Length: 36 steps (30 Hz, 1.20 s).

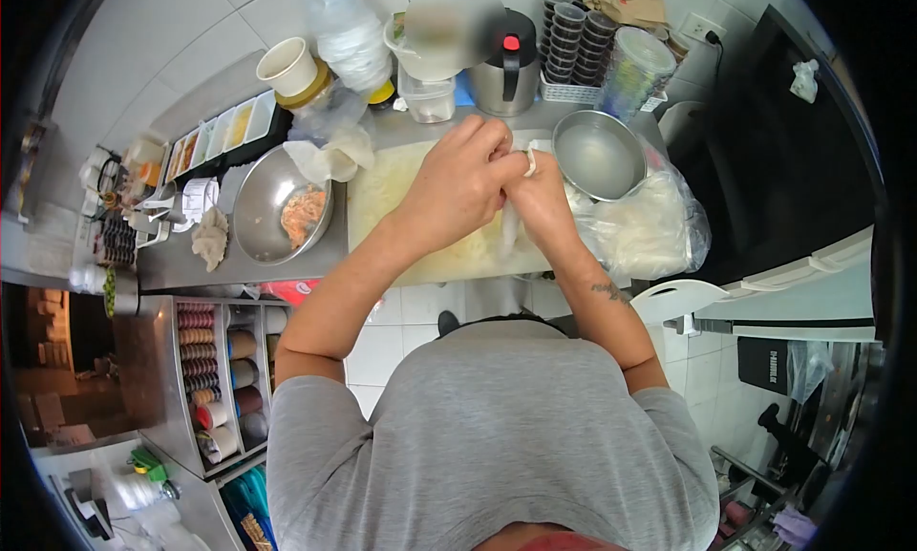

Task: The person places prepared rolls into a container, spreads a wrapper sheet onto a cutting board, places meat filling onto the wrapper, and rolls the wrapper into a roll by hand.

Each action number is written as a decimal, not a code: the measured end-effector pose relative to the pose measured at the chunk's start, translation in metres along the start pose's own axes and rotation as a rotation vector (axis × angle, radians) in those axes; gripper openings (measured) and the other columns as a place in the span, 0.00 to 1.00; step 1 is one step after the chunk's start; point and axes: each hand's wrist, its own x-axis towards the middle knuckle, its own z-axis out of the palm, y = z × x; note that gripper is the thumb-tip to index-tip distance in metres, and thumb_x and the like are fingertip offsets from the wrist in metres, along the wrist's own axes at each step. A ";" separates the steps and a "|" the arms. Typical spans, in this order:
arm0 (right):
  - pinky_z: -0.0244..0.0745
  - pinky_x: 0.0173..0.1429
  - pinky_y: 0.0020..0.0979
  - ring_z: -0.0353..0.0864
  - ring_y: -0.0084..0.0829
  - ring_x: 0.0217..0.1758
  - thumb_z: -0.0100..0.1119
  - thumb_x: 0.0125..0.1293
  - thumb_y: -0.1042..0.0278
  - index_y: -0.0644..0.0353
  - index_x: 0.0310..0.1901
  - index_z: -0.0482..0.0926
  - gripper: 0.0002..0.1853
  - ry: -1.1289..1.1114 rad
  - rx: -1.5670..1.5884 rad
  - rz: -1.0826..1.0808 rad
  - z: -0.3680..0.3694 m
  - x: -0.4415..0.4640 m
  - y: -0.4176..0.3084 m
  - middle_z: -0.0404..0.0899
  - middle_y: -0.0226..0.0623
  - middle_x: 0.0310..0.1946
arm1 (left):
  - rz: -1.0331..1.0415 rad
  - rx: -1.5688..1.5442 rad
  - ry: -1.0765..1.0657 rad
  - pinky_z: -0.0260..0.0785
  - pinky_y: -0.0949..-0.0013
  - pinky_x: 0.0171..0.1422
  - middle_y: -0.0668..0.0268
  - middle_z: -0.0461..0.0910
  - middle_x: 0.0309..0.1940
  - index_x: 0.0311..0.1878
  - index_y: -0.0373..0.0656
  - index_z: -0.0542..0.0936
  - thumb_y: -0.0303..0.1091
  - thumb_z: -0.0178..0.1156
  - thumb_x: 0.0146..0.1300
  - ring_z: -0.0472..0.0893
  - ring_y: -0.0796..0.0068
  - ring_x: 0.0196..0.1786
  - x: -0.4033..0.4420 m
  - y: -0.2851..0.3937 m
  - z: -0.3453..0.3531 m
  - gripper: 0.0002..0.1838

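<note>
My left hand (460,177) and my right hand (543,196) meet above the pale yellow cutting board (387,183), fingers closed and pressed together. A thin white strip (532,161) shows between the fingers at my right hand. Below them hangs a limp, whitish, translucent piece (509,228); its kind is hard to make out, and the fingers hide its upper part. Left of the board, a steel mixing bowl (256,222) holds a pinkish-orange chopped filling (303,215). To the right are a round metal pan (600,155) with clear liquid and an open plastic bag of white, soft sheets (645,228).
Along the back stand a steel jug (506,69), a clear container (427,97), stacked sauce cups (576,40) and a paper tub (287,69). A tray of condiments (224,131) and a crumpled cloth (210,238) lie at the left. A white stool (678,301) is at the right.
</note>
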 end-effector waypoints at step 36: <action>0.63 0.21 0.24 0.71 0.18 0.20 0.57 0.62 0.70 0.66 0.32 0.80 0.08 0.088 0.007 -0.044 0.024 0.045 0.000 0.76 0.30 0.21 | -0.006 0.183 0.312 0.66 0.58 0.50 0.61 0.73 0.41 0.42 0.45 0.83 0.20 0.67 0.36 0.73 0.59 0.46 -0.002 -0.035 0.019 0.23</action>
